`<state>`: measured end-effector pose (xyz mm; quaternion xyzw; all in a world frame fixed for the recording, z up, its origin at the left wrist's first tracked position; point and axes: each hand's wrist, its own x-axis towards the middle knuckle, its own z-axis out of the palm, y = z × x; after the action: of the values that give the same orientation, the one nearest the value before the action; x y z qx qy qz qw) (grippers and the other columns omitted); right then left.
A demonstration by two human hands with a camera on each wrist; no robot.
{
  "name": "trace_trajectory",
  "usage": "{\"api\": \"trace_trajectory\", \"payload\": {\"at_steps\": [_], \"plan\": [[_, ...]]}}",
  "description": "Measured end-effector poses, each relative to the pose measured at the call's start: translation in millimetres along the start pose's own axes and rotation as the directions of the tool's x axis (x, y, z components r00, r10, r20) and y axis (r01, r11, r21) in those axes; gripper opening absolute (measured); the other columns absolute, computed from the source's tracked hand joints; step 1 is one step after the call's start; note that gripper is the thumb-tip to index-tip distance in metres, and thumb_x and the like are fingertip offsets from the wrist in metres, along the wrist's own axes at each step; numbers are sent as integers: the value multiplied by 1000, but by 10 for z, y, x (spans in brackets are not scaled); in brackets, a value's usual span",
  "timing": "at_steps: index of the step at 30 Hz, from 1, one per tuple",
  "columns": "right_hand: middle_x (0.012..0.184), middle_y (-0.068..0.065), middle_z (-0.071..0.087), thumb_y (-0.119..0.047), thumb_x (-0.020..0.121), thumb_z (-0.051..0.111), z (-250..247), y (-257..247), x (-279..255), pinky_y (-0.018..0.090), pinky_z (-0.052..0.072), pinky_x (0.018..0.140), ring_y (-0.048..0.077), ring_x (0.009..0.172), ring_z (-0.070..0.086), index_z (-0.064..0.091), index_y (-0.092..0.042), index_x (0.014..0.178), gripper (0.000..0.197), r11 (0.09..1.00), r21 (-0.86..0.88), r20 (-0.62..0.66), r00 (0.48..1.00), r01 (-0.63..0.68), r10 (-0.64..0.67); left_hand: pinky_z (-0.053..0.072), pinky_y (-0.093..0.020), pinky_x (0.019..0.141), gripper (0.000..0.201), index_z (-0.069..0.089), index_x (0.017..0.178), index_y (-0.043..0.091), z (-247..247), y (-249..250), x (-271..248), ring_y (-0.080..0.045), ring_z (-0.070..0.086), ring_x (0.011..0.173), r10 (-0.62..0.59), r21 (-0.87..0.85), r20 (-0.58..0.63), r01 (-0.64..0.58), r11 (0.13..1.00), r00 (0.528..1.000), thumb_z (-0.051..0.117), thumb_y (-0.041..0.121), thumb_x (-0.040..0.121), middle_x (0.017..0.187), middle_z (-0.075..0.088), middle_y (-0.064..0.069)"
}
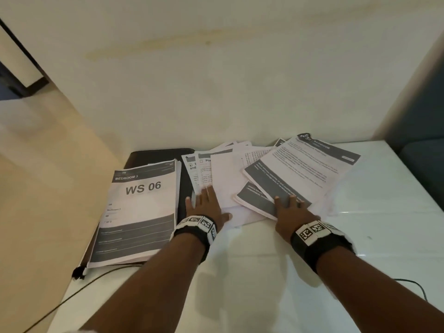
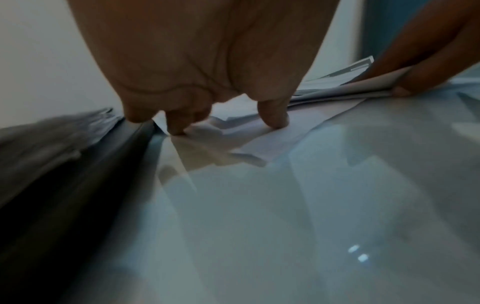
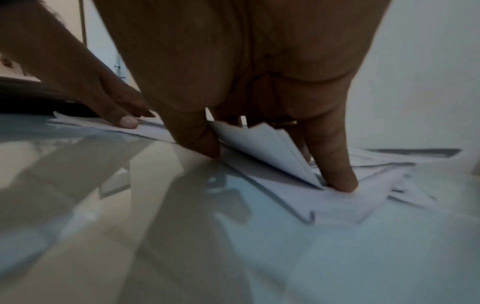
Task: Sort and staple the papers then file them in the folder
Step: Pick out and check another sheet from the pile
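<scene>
Loose papers point(image 1: 283, 174): fanned untidily at centre-right of counter, overlapping, some face-down.
Handling: light, limp, apt to slide on gloss; best squared by the edges, lifted from a near corner.
Left hand point(image 1: 206, 205): fingers straight, pressing flat on left sheets.
Right hand point(image 1: 292, 212): thumb under, fingers over a lifted bundle, gripping its near edge.
Sorted stack point(image 1: 141, 210): left, resting on dark folder point(image 1: 158, 153).
Counter point(image 1: 360, 236): white, glossy, reflective.
Room: plain cream wall point(image 1: 216, 68) behind; cable point(image 1: 72, 294) trailing at near left.
</scene>
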<state>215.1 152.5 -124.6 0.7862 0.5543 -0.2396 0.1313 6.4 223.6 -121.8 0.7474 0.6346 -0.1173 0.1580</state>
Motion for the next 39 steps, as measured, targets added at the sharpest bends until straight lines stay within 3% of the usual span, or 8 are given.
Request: {"api": "trace_trajectory", "payload": {"at_steps": [8, 12, 15, 18, 21, 24, 31, 39], "plan": [[161, 20, 3, -21, 101, 27, 130, 74, -170, 60, 33, 109, 46, 145, 14, 4, -29, 155, 60, 970, -188, -8, 988, 152, -157, 5, -43, 122, 123, -16, 154, 6, 219, 42, -338, -29, -8, 151, 193, -165, 60, -181, 970, 979, 65, 63, 80, 163, -16, -13], [163, 12, -4, -43, 98, 37, 233, 188, -606, 56, 27, 113, 37, 149, 7, 0, -34, 154, 68, 953, -153, 73, 965, 261, -252, 12, -38, 123, 128, -9, 156, 14, 286, -5, -795, -23, 3, 152, 206, -245, 135, -169, 955, 969, 64, 75, 71, 165, -8, -6], [155, 1, 32, -68, 88, 41, 0, 365, -756, 48, 39, 107, 27, 139, 37, 28, -41, 144, 63, 950, 17, 18, 950, 313, -313, 35, -35, 112, 94, 12, 155, 14, 138, -97, -754, -26, 39, 139, 104, -363, 41, -82, 928, 994, 59, 60, 87, 163, 17, -7], [124, 4, 65, -54, 93, 48, -254, 593, -537, 36, 49, 95, 28, 111, 61, 53, -29, 126, 41, 952, 288, -242, 969, 109, -38, 32, -40, 115, 88, 2, 155, 7, -49, -140, -551, -34, 34, 142, -75, -432, -65, 40, 901, 995, 53, 47, 96, 164, 4, -14], [131, 14, 57, -53, 87, 61, -387, 877, -74, 39, 45, 98, 35, 118, 55, 47, -19, 134, 59, 926, 369, -328, 922, -77, 207, 14, -48, 121, 97, -12, 155, 13, -83, -101, -377, -39, 3, 150, -127, -472, -85, 72, 879, 988, 50, 57, 94, 163, -13, -15], [149, 16, 36, -63, 72, 73, -463, 1033, 386, 47, 34, 111, 36, 137, 37, 25, -19, 150, 102, 874, 470, -261, 928, -121, 268, 5, -50, 121, 107, -19, 154, 23, -54, -84, -221, -38, -12, 149, -41, -420, -118, -12, 908, 992, 55, 64, 87, 161, -20, -14], [153, 15, 24, -69, 65, 75, -586, 889, 915, 49, 23, 115, 36, 141, 23, 12, -16, 153, 121, 961, 263, -230, 962, -83, 147, 6, -52, 122, 131, -23, 152, 24, 115, -110, 32, -35, -6, 151, 115, -176, 13, -111, 978, 993, 60, 81, 69, 163, -16, -12], [164, 5, -6, -68, 63, 78, -352, 794, 189, 44, 18, 121, 26, 151, 6, -2, -23, 156, 131, 982, 153, 5, 993, 115, -117, 8, -41, 121, 132, -11, 155, 21, 204, -191, -538, -21, -5, 152, 205, -182, 72, -190, 965, 976, 64, 81, 65, 165, -11, -4]]}}
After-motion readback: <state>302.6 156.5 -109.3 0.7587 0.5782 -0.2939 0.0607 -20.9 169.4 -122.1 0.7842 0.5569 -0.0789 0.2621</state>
